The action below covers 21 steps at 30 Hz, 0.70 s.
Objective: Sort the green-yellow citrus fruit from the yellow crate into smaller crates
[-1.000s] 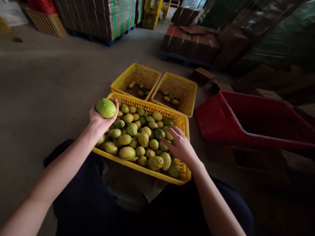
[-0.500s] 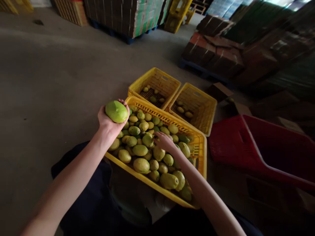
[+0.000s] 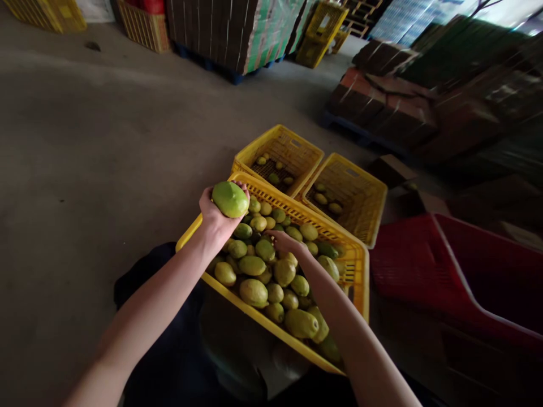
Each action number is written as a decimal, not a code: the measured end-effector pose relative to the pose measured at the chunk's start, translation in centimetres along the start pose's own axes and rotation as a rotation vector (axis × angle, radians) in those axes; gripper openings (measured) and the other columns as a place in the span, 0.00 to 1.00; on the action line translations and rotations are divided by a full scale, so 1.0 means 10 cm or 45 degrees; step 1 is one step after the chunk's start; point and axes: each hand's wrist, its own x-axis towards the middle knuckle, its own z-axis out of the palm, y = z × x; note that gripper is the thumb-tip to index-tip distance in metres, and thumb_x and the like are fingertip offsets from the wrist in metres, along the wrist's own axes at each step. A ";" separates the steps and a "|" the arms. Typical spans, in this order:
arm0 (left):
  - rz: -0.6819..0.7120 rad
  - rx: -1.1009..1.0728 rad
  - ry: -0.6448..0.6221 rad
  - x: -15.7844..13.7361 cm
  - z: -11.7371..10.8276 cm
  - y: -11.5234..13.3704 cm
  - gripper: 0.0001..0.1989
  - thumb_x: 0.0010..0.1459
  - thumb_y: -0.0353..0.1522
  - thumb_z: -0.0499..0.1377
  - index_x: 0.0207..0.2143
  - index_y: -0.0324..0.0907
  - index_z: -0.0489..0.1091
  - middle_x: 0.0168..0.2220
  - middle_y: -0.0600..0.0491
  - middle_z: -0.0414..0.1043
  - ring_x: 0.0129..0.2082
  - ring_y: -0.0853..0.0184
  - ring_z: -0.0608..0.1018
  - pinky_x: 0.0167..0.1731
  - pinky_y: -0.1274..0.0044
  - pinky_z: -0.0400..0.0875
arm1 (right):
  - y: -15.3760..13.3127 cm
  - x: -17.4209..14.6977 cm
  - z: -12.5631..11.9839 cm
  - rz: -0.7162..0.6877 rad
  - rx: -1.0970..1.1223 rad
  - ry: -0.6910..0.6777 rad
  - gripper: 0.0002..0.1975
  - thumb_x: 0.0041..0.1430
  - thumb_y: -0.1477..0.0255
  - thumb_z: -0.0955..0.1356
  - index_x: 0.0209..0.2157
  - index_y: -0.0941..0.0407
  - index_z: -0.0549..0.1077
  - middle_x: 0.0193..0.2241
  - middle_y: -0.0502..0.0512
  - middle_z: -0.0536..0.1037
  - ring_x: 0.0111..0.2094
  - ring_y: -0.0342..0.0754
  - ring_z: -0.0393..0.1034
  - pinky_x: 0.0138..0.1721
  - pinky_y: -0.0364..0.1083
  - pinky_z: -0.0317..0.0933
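Observation:
My left hand [image 3: 218,217] is wrapped from below around a large green lemon [image 3: 230,199], held above the left end of a yellow crate [image 3: 358,277]. Green and yellow lemons [image 3: 253,292] of mixed sizes fill that crate. My right hand [image 3: 285,242] reaches down among them near the middle. Its fingers are bent and pressed together against the fruit, with the tips partly hidden, so what they grip cannot be made out.
Two yellow crates [image 3: 278,133] with a few lemons on their floors stand behind the full one. To the right is a red bin [image 3: 399,254]. Brown cartons [image 3: 360,93] on a blue pallet and a wrapped stack [image 3: 212,28] stand farther back on the concrete floor [image 3: 106,141].
The whole view has shifted, so the crates appear farther right and lower. My left hand, still holding the green lemon, has come nearer my right hand, whose fingers have closed downward among the fruit.

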 end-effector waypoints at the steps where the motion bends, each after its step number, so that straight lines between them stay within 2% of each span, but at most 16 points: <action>1: -0.008 0.000 0.000 0.00 0.00 -0.01 0.18 0.59 0.38 0.45 0.37 0.36 0.69 0.26 0.49 0.72 0.26 0.66 0.77 0.30 0.76 0.75 | 0.01 -0.05 0.00 0.009 -0.031 -0.084 0.09 0.47 0.77 0.65 0.30 0.60 0.77 0.23 0.51 0.77 0.24 0.45 0.70 0.27 0.43 0.61; 2: -0.015 0.002 -0.002 0.00 -0.01 -0.02 0.18 0.59 0.38 0.44 0.37 0.36 0.69 0.26 0.49 0.72 0.26 0.66 0.77 0.29 0.76 0.75 | 0.01 -0.10 0.00 0.018 -0.064 -0.148 0.09 0.47 0.77 0.66 0.31 0.59 0.77 0.23 0.51 0.77 0.25 0.46 0.71 0.27 0.44 0.62; 7: -0.012 0.020 -0.010 0.01 -0.03 -0.04 0.18 0.59 0.37 0.44 0.37 0.37 0.69 0.25 0.49 0.71 0.25 0.65 0.77 0.27 0.76 0.75 | 0.06 -0.34 -0.05 0.168 -0.200 -0.047 0.15 0.44 0.74 0.69 0.37 0.50 0.75 0.28 0.53 0.78 0.32 0.56 0.74 0.32 0.51 0.66; 9: -0.008 0.029 -0.010 -0.01 -0.03 -0.05 0.18 0.59 0.37 0.44 0.37 0.38 0.69 0.26 0.49 0.71 0.25 0.65 0.77 0.27 0.76 0.75 | 0.09 -0.38 -0.10 0.241 -0.234 -0.042 0.15 0.43 0.71 0.70 0.37 0.46 0.75 0.28 0.51 0.77 0.33 0.56 0.75 0.33 0.54 0.67; 11: -0.024 0.042 -0.014 -0.02 -0.04 -0.07 0.17 0.59 0.37 0.44 0.37 0.39 0.69 0.26 0.50 0.71 0.25 0.65 0.77 0.26 0.75 0.76 | 0.11 -0.35 -0.18 0.270 -0.246 -0.064 0.12 0.46 0.69 0.70 0.36 0.46 0.74 0.27 0.50 0.76 0.32 0.55 0.74 0.34 0.55 0.68; 14: -0.050 0.078 -0.030 -0.03 -0.06 -0.09 0.16 0.59 0.37 0.44 0.38 0.40 0.69 0.26 0.50 0.72 0.26 0.65 0.77 0.26 0.75 0.76 | 0.02 -0.12 -0.23 0.257 -0.251 -0.090 0.05 0.51 0.71 0.67 0.32 0.49 0.73 0.28 0.50 0.76 0.34 0.52 0.74 0.39 0.56 0.67; 16: -0.034 0.098 -0.035 -0.02 -0.07 -0.08 0.16 0.60 0.37 0.44 0.37 0.40 0.69 0.26 0.50 0.72 0.26 0.66 0.77 0.27 0.75 0.76 | -0.12 0.13 -0.17 0.221 -0.255 -0.077 0.04 0.53 0.72 0.67 0.32 0.50 0.73 0.31 0.52 0.77 0.38 0.51 0.73 0.43 0.56 0.66; 19: 0.025 0.109 -0.040 -0.02 -0.09 -0.01 0.17 0.61 0.36 0.42 0.37 0.40 0.68 0.27 0.50 0.71 0.27 0.67 0.77 0.28 0.75 0.77 | -0.39 0.52 0.10 0.171 -0.267 -0.041 0.06 0.54 0.73 0.68 0.36 0.52 0.71 0.35 0.53 0.76 0.41 0.49 0.71 0.46 0.54 0.65; 21: 0.074 0.107 -0.027 -0.03 -0.10 0.06 0.17 0.62 0.36 0.42 0.37 0.41 0.68 0.28 0.51 0.71 0.29 0.66 0.78 0.29 0.75 0.77 | -0.55 0.74 0.34 0.170 -0.282 -0.010 0.06 0.54 0.71 0.68 0.36 0.54 0.70 0.35 0.54 0.76 0.42 0.50 0.70 0.45 0.53 0.66</action>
